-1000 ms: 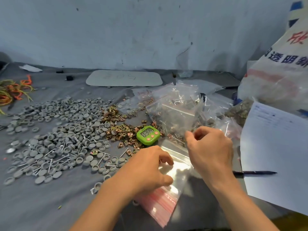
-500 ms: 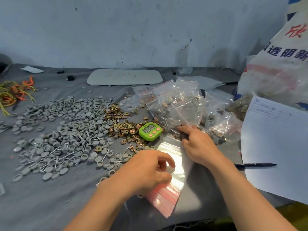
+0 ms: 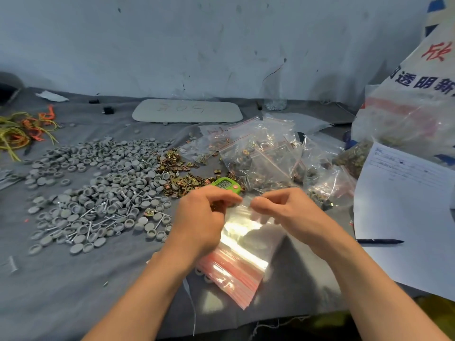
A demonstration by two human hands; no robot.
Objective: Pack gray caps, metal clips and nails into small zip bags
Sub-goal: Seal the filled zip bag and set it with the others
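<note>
Clear plastic glints between my hands as my left hand (image 3: 204, 217) and right hand (image 3: 286, 212) each pinch the top edge of one zip bag (image 3: 247, 207), directly above the stack of empty bags (image 3: 236, 264). Gray caps (image 3: 98, 168) and nails (image 3: 98, 214) lie spread left of my left hand. Metal clips (image 3: 182, 173) and a green timer (image 3: 225, 184) sit just beyond it, with filled bags (image 3: 266, 158) beyond my right.
</note>
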